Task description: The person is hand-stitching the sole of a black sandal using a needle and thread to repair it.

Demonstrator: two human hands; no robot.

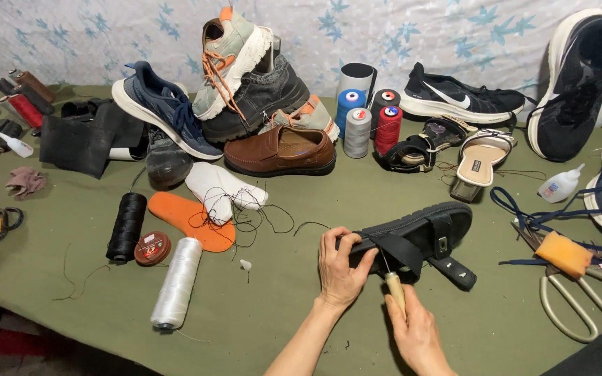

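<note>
A black strapped sandal (423, 233) lies on the green table cover (280, 299), right of centre. My left hand (338, 268) grips its near end, fingers curled over the sole. My right hand (412, 331) holds an awl (393, 284) with a pale wooden handle, and its thin metal point touches the sandal's wide strap. A loose buckle strap (454, 273) sticks out toward me.
A brown loafer (280, 150), piled sneakers (231, 83) and thread cones (367, 122) stand at the back. White (175, 282) and black (127, 226) thread spools, orange (193, 223) and white insoles lie at left. Scissors (580, 299), an orange block (564, 254) and a glue bottle (560, 184) lie at right.
</note>
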